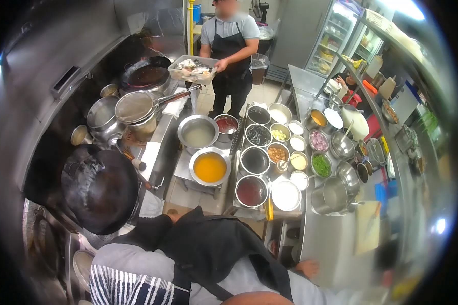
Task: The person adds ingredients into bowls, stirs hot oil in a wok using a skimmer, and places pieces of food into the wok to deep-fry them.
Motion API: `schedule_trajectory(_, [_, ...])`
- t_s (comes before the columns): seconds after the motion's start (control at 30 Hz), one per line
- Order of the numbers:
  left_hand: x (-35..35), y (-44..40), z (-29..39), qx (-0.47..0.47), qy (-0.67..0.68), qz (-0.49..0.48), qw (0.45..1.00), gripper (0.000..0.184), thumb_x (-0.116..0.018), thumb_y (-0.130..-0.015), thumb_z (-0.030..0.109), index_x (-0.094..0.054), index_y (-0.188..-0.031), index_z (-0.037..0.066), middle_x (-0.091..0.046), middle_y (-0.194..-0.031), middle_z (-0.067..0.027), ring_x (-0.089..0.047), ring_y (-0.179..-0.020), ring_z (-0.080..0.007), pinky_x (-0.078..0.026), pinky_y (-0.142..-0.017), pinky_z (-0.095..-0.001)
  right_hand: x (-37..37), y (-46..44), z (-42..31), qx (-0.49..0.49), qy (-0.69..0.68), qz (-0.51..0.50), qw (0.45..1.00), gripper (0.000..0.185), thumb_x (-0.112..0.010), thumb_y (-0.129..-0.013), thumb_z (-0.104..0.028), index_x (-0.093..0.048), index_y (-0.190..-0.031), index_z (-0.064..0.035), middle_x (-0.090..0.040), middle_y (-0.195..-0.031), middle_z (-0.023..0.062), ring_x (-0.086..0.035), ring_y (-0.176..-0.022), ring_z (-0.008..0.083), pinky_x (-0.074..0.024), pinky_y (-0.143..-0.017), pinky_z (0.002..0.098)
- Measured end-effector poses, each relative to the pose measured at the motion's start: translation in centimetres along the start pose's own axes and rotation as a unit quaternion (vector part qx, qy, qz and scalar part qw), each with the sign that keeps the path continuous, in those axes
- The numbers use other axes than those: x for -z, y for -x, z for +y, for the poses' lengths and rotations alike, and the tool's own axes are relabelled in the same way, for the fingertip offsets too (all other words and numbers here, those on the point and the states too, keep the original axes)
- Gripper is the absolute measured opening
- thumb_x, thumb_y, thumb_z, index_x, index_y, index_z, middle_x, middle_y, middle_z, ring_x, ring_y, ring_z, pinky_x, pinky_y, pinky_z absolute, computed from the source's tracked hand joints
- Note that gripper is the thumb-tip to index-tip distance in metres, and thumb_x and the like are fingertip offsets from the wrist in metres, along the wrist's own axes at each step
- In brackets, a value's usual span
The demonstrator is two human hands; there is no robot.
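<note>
My left hand [175, 216] shows only in small part beside the black apron [203, 239], near a white cloth [151, 204] at the stove edge; its fingers are hidden. On the steel counter [323, 244] at the right, my right hand [308, 268] rests near the edge, slightly blurred, with nothing visible in it. A dark wok [99, 190] sits on the stove to the left. Ahead stand a pot of orange liquid [209, 168] and a pot of cloudy liquid [199, 133].
A person [234, 46] in a black apron holds a plastic tub [193, 69] ahead. Pots of sauces and ingredients [251, 191] fill the middle station. A strainer [134, 107] lies over a pot. Bowls, a cutting board [367, 229] and a shelf [371, 96] are at the right.
</note>
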State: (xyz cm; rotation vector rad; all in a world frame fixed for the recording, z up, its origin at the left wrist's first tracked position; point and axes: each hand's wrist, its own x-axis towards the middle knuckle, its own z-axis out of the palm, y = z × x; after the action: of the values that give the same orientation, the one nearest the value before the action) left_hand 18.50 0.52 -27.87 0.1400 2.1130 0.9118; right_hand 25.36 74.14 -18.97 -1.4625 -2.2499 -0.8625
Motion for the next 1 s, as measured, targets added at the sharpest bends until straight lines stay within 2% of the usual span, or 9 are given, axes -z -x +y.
schedule_trajectory(0.23, [1.2, 0.6, -0.1, 0.045, -0.050, -0.008, 0.998, 0.039, -0.067, -0.087, 0.033, -0.069, -0.118, 0.008, -0.070, -0.117, -0.0110, -0.065, -0.108, -0.0244, -0.047, -0.094, -0.0369, 1.6, 1.3, -1.1, -0.076, -0.054, 0.011, 0.996, 0.037, -0.047, -0.100, -0.040, -0.065, -0.111, -0.0092, -0.063, -0.114, 0.0130, -0.060, -0.106, 0.0309, -0.0472, -0.087, 0.0480])
schedule_trajectory(0.3, [1.2, 0.9, -0.2, 0.052, -0.056, -0.004, 0.997, 0.039, -0.067, -0.087, 0.033, -0.070, -0.117, 0.008, -0.070, -0.117, -0.0116, -0.064, -0.108, -0.0250, -0.047, -0.094, -0.0371, 2.2, 1.5, -0.7, 0.040, 0.051, -0.051, 0.997, 0.037, -0.046, -0.100, -0.038, -0.064, -0.113, -0.0088, -0.062, -0.121, 0.0115, -0.058, -0.112, 0.0314, -0.0470, -0.091, 0.0478])
schedule_trajectory(0.43, [1.1, 1.3, -0.7, 0.058, -0.064, 0.002, 0.996, 0.039, -0.067, -0.087, 0.034, -0.070, -0.116, 0.008, -0.070, -0.117, -0.0126, -0.064, -0.108, -0.0264, -0.048, -0.094, -0.0376, 7.4, 0.2, 0.8, 0.148, 0.016, -0.154, 0.977, 0.035, -0.046, -0.099, -0.034, -0.063, -0.117, -0.0079, -0.059, -0.127, 0.0134, -0.055, -0.119, 0.0325, -0.0460, -0.095, 0.0482])
schedule_trajectory(0.5, [0.9, 1.4, -1.0, 0.060, -0.071, 0.004, 0.996, 0.039, -0.066, -0.086, 0.034, -0.070, -0.115, 0.008, -0.070, -0.117, -0.0132, -0.064, -0.108, -0.0271, -0.048, -0.093, -0.0378, 7.9, -0.5, 2.6, 0.308, -0.023, -0.185, 0.933, 0.036, -0.048, -0.099, -0.031, -0.062, -0.121, -0.0064, -0.060, -0.126, 0.0166, -0.058, -0.117, 0.0339, -0.0473, -0.095, 0.0486])
schedule_trajectory(0.53, [0.8, 1.4, -1.3, 0.062, -0.073, 0.007, 0.995, 0.039, -0.066, -0.086, 0.034, -0.070, -0.115, 0.007, -0.070, -0.117, -0.0135, -0.064, -0.108, -0.0274, -0.048, -0.093, -0.0379, 7.1, -0.4, 2.9, 0.312, -0.014, -0.188, 0.931, 0.036, -0.048, -0.099, -0.031, -0.062, -0.121, -0.0064, -0.060, -0.126, 0.0166, -0.058, -0.117, 0.0339, -0.0473, -0.095, 0.0486])
schedule_trajectory(0.63, [0.6, 1.6, -1.7, 0.067, -0.081, 0.017, 0.994, 0.040, -0.066, -0.086, 0.035, -0.071, -0.114, 0.007, -0.070, -0.117, -0.0143, -0.064, -0.109, -0.0284, -0.048, -0.093, -0.0383, 5.8, -0.9, 2.6, 0.237, -0.017, -0.182, 0.954, 0.037, -0.047, -0.099, -0.029, -0.063, -0.121, -0.0042, -0.063, -0.123, 0.0208, -0.061, -0.113, 0.0355, -0.0496, -0.092, 0.0479])
schedule_trajectory(0.73, [0.6, 1.8, -1.7, 0.076, -0.091, 0.020, 0.993, 0.040, -0.066, -0.086, 0.035, -0.071, -0.113, 0.007, -0.069, -0.117, -0.0151, -0.064, -0.109, -0.0295, -0.048, -0.093, -0.0387, 13.9, -1.8, 1.3, 0.257, -0.035, -0.278, 0.925, 0.040, -0.046, -0.099, -0.031, -0.064, -0.120, -0.0009, -0.064, -0.122, 0.0229, -0.064, -0.110, 0.0382, -0.0503, -0.093, 0.0487])
schedule_trajectory(0.8, [0.6, 2.0, -1.4, 0.079, -0.096, 0.024, 0.992, 0.040, -0.066, -0.085, 0.035, -0.071, -0.113, 0.007, -0.069, -0.117, -0.0156, -0.064, -0.109, -0.0301, -0.049, -0.093, -0.0389, 14.9, -1.4, 0.8, 0.127, -0.105, -0.260, 0.951, 0.043, -0.045, -0.099, -0.034, -0.064, -0.118, 0.0004, -0.064, -0.122, 0.0241, -0.063, -0.111, 0.0399, -0.0487, -0.096, 0.0498])
schedule_trajectory(1.0, [0.1, 2.8, -0.7, 0.088, -0.106, 0.032, 0.990, 0.041, -0.065, -0.085, 0.036, -0.072, -0.111, 0.006, -0.069, -0.117, -0.0173, -0.064, -0.110, -0.0322, -0.049, -0.092, -0.0396, 3.9, 0.2, 0.5, 0.057, -0.115, -0.104, 0.986, 0.046, -0.043, -0.099, -0.037, -0.063, -0.118, 0.0005, -0.065, -0.119, 0.0240, -0.063, -0.110, 0.0409, -0.0484, -0.095, 0.0525])
